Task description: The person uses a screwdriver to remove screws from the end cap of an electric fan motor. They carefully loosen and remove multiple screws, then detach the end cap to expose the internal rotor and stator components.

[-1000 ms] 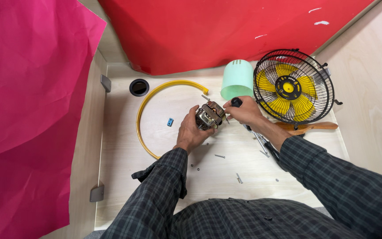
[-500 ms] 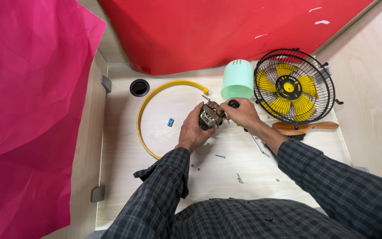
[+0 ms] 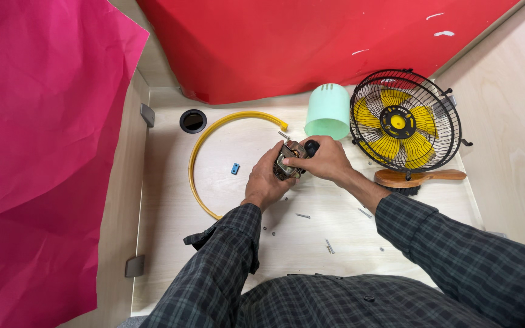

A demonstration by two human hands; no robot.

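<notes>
A small metal fan motor [image 3: 287, 161] is held above the light wooden table between both hands. My left hand [image 3: 264, 181] grips it from the left and below. From the right, my right hand [image 3: 326, 161] closes over the motor, holding a black-handled tool [image 3: 312, 146] against it. Most of the motor is hidden by the fingers. Both sleeves are dark plaid.
A black-caged fan with yellow blades [image 3: 403, 121] stands at the right, a mint green cup-shaped housing [image 3: 328, 113] beside it. A yellow ring [image 3: 205, 152], a small blue part [image 3: 235, 168], a wooden brush [image 3: 417, 177], loose screws [image 3: 329, 246] and a black grommet hole [image 3: 193, 121] lie around.
The right hand has shifted left over the motor, covering more of it. The left hand keeps its grip; the motor stays in about the same place.
</notes>
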